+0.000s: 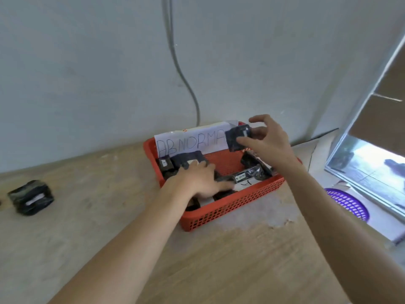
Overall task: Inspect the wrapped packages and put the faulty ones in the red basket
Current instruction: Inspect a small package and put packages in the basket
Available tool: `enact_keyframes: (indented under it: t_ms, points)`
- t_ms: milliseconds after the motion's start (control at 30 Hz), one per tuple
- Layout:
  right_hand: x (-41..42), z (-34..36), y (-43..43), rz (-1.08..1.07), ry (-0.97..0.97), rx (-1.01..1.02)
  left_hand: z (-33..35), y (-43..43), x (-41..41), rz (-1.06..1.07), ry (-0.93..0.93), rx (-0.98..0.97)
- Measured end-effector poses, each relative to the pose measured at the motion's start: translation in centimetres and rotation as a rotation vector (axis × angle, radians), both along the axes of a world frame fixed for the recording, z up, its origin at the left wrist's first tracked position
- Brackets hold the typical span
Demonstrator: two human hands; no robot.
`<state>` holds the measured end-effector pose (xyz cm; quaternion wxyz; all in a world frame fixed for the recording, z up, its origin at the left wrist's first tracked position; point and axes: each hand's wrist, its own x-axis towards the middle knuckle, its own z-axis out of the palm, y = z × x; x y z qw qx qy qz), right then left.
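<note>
Risk first: our right hand (265, 139) pinches a dark wrapped package (237, 137) between thumb and fingertips, up over the back right corner of the red basket (230, 207). The grip looks light and the wrap slick, so we judge it could slip and land past the far rim or on the surface (87, 227) instead of in the basket. Our left hand (197, 178) lies with fingers straight and spread on the packages inside (186, 160) at the left. It is blurred, so we cannot tell whether it is pressing or just touching. A shove could shift the heap or slide the basket. The held package overlaps the paper sign (190, 142) reading "ABNORMA", propped at the basket's back wall, and a knock could tip it.

Containers: the red basket holds several dark wrapped packages, some with white labels, piled left and right, with bare mesh between. A purple basket (348, 202) sits lower at the right, contents not visible. A lone package (30, 197) sits on the surface, well apart to the left.
</note>
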<state>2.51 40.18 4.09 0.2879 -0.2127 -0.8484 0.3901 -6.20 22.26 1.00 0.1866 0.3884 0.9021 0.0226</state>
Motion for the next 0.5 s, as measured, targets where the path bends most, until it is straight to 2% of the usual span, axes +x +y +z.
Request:
enact_keyframes:
  t_ms: [67,233,367,500]
  points:
    - [-0.6,-0.2,1.8,0.134,-0.164,0.146,-0.8,0.3,-0.3,0.0,-0.03,-0.073]
    - [-2.3,-0.1,3.3,0.501,-0.495,0.448,-0.7,0.1,-0.6,-0.008,-0.059,-0.067]
    - [-3.5,1.4,4.0,0.631,-0.694,0.534,-0.6,0.0,-0.5,-0.005,-0.067,-0.085]
    - [-4.2,2.6,3.8,0.703,-0.786,0.518,-0.4,-0.1,-0.5,-0.011,-0.076,-0.093]
